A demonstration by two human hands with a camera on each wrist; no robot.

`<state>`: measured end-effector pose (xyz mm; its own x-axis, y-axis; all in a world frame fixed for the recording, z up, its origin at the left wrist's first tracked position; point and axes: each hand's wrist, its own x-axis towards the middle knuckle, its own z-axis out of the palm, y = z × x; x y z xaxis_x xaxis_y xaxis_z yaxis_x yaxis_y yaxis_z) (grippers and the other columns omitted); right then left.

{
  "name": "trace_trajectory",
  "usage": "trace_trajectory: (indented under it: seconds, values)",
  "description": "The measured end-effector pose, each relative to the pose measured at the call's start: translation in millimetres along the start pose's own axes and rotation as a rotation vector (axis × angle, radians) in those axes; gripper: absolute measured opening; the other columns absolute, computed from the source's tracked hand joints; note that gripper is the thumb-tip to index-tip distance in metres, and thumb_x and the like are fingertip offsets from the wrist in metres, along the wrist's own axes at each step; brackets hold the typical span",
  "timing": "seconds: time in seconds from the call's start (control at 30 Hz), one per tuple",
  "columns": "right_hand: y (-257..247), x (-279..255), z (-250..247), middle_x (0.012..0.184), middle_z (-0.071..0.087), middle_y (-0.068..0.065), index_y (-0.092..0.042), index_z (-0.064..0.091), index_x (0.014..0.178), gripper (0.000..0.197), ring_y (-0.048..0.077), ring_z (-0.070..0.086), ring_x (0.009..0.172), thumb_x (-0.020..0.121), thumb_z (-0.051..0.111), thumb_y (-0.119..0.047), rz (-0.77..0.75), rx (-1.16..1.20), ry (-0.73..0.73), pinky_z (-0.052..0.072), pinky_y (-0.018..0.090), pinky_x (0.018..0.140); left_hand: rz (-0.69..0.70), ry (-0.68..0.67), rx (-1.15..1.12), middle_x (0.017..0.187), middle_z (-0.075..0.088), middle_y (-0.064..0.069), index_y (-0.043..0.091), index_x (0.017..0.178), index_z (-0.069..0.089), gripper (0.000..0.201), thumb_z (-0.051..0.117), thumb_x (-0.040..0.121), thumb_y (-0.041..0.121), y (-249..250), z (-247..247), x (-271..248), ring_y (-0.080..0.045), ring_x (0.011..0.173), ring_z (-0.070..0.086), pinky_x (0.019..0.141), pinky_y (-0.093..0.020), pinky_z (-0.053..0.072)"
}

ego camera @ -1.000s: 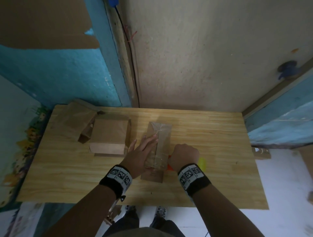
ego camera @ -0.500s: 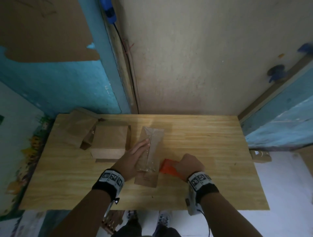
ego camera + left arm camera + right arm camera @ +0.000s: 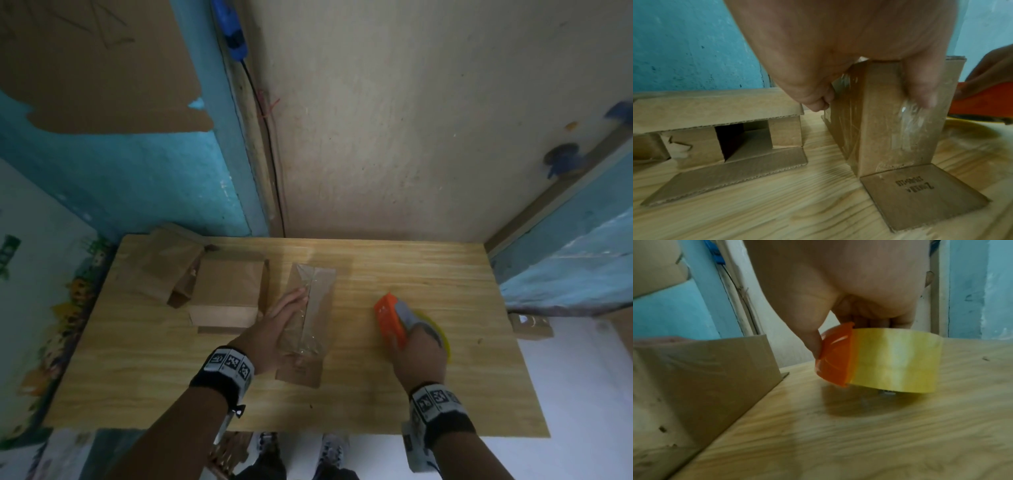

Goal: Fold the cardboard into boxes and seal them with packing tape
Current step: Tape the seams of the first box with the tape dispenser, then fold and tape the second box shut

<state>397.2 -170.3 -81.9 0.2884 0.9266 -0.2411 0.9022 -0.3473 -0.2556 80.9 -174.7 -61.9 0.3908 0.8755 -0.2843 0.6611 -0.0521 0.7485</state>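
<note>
A narrow cardboard box [image 3: 317, 305] stands mid-table with clear tape along its top seam and down its near face [image 3: 890, 129]. Its bottom flap [image 3: 920, 194] lies flat on the wood. My left hand [image 3: 277, 325] holds this box from the left, with the thumb [image 3: 920, 92] pressing the tape on the near face and the fingers down the left side. My right hand [image 3: 421, 349] grips an orange tape dispenser [image 3: 388, 318] with a yellow tape roll [image 3: 894, 360], low over the table to the right of the box [image 3: 701, 369].
A second folded box [image 3: 226, 291] with open end flaps [image 3: 715, 110] sits just left of my left hand. Flat cardboard [image 3: 164, 267] lies at the back left corner. The wooden table [image 3: 428, 267] stands against the wall. A small brown item [image 3: 529, 325] lies off its right edge.
My right hand has carried the dispenser away from the box's near end, rightward and down towards the table. My left hand has stayed on the box.
</note>
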Motion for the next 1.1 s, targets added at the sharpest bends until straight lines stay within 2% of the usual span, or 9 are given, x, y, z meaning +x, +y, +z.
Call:
trace_trajectory:
  seconds: [0.1,0.23,0.33,0.43,0.53,0.63,0.73,0.9,1.1]
  values:
    - [5,3,7,0.082,0.071,0.001,-0.014,0.068,0.099,0.042,0.019,0.071,0.073,0.097,0.067,-0.055,0.006,0.006,-0.093,0.065,0.041,0.074,-0.067,-0.025,-0.128,0.16,0.0,0.041,0.036,0.159,0.024,0.117,0.089,0.066,0.059,6,-3,0,0.005,0.152,0.013,0.125,-0.043,0.027]
    - [5,4,11,0.064,0.066,-0.003,-0.019,0.067,0.079,0.062,0.015,0.066,0.055,0.093,0.051,-0.077,-0.015,0.052,-0.038,0.061,0.036,0.055,-0.162,0.191,-0.003,0.147,0.022,0.038,0.035,0.129,0.049,0.065,0.077,0.077,0.064,30,-3,7,-0.002,0.13,0.049,0.102,-0.039,0.054]
    - [-11,5,-1,0.069,0.066,-0.003,-0.019,0.067,0.082,0.067,0.016,0.066,0.06,0.094,0.039,-0.079,-0.009,-0.052,0.03,0.061,0.033,0.057,-0.316,0.243,0.106,0.144,0.022,0.02,0.03,0.143,0.032,0.105,0.081,0.061,0.074,50,3,14,-0.011,0.118,0.052,0.094,-0.042,0.055]
    - [-31,3,-23,0.094,0.069,0.004,-0.016,0.061,0.104,0.056,0.023,0.069,0.08,0.102,0.036,-0.067,-0.061,-0.136,0.004,0.053,0.031,0.065,-0.398,0.285,0.11,0.143,0.02,0.012,0.03,0.144,0.024,0.116,0.091,0.055,0.059,60,12,21,-0.021,0.123,0.047,0.1,-0.047,0.053]
    - [-43,-3,-33,0.089,0.068,0.002,-0.014,0.063,0.1,0.041,0.018,0.068,0.074,0.108,0.043,-0.049,-0.167,0.002,-0.096,0.055,0.035,0.063,-0.415,0.353,-0.178,0.128,0.02,0.014,0.036,0.134,0.021,0.106,0.095,0.058,0.04,56,10,24,-0.015,0.119,0.042,0.097,-0.039,0.055]
    - [-50,-11,-33,0.094,0.075,0.001,-0.017,0.069,0.103,0.029,0.015,0.071,0.082,0.102,0.065,-0.046,-0.158,0.488,-0.363,0.061,0.037,0.074,-0.395,0.398,-0.648,0.123,0.031,0.012,0.033,0.129,0.022,0.086,0.087,0.075,0.023,49,6,23,-0.01,0.109,0.048,0.076,-0.029,0.059]
    - [-62,-21,-41,0.127,0.073,-0.002,-0.021,0.059,0.14,0.07,0.013,0.072,0.108,0.084,0.084,-0.054,-0.007,1.027,-0.66,0.058,0.022,0.082,-0.396,0.392,-1.021,0.139,0.045,0.007,0.036,0.131,0.033,0.09,0.088,0.06,0.031,41,5,23,-0.02,0.118,0.055,0.088,-0.045,0.057]
    - [-66,-19,-47,0.131,0.064,-0.011,-0.033,0.042,0.146,0.078,0.006,0.065,0.113,0.084,0.089,-0.028,-0.113,1.053,-0.747,0.059,0.016,0.074,-0.37,0.394,-1.275,0.143,0.049,-0.003,0.019,0.14,0.037,0.107,0.082,0.043,0.023,36,9,19,-0.027,0.123,0.055,0.087,-0.042,0.051]
    - [-67,-16,-48,0.122,0.06,-0.022,-0.043,0.037,0.146,0.091,-0.003,0.059,0.109,0.078,0.094,-0.023,-0.263,0.858,-0.678,0.052,0.013,0.08,-0.401,0.203,-1.132,0.14,0.058,-0.008,0.029,0.14,0.04,0.089,0.073,0.065,-0.005,30,7,12,-0.031,0.13,0.056,0.094,-0.048,0.055]
